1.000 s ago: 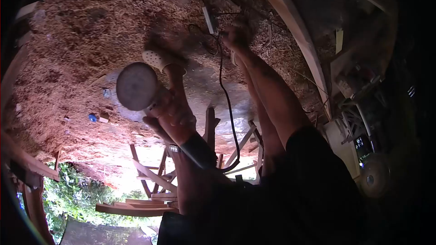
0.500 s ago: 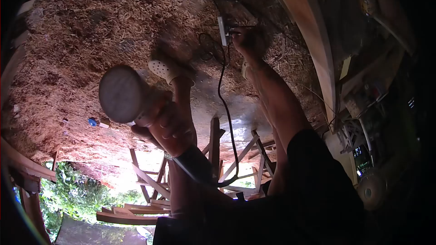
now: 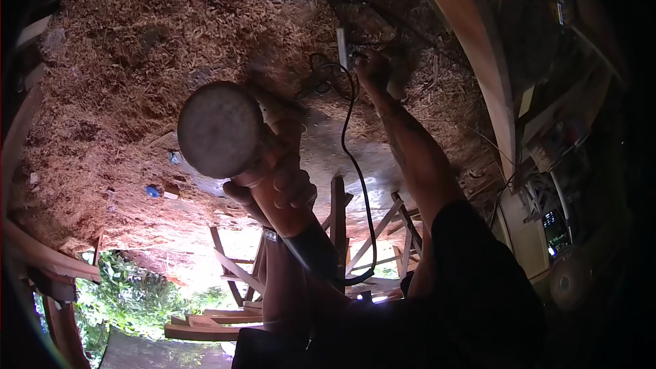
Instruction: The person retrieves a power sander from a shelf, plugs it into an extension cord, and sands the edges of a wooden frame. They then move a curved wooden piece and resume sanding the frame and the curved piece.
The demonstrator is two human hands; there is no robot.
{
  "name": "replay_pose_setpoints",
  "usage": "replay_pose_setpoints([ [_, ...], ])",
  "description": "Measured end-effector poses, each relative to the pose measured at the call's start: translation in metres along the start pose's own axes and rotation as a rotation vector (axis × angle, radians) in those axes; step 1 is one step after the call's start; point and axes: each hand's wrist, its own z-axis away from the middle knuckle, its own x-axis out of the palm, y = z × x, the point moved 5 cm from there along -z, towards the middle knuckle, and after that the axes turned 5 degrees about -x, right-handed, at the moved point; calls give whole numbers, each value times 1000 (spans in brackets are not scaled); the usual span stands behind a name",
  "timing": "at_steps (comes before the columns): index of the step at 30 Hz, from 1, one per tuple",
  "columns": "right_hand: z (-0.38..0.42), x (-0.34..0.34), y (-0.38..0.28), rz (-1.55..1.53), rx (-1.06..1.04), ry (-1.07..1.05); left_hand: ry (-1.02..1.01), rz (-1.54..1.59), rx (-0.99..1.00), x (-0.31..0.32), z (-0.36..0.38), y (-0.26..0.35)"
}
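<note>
My left hand [image 3: 295, 184] is wrapped around the body of a power sander [image 3: 281, 215], an orange-and-black tool. Its round grey pad [image 3: 220, 130] faces up toward me, and the black cord [image 3: 350, 154] leaves the rear end and curves up to the far side. Stretched out to the right, my right hand [image 3: 373, 72] has its fingers closed on a small dark plug [image 3: 357, 57], mostly hidden by the fingers. It is right beside a narrow white power strip [image 3: 342, 48] lying on the ground. Loops of black cable [image 3: 321, 72] lie left of the strip.
Wood shavings [image 3: 123, 96] cover the ground. A long curved timber [image 3: 471, 48] runs down the right side. Wooden trestles [image 3: 338, 215] stand behind my legs, with stacked boards [image 3: 205, 331] lower left. A blue cap-like object [image 3: 152, 191] lies at left.
The sander has swung slightly right and up, its pad turning more squarely to view. My right hand stays at the power strip. The whole view has shifted a little.
</note>
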Motion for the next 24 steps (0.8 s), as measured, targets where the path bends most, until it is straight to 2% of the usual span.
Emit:
replay_pose_setpoints([
  [5,-8,7,3,2,-69,-111,2,-18,-11,-2,3,9],
  [11,-12,21,33,-17,-37,-123,-6,-21,-35,-1,5,14],
  [14,-14,15,20,35,-52,-206,-6,-22,-39,-3,8,17],
  [17,-10,10,8,-26,-109,-79,-10,-21,-35,-3,13,20],
  [23,-16,22,1,51,-169,-119,-13,-16,-40,-8,20,28],
  [24,-14,22,-2,69,-125,-155,-8,-17,-36,-10,20,29],
])
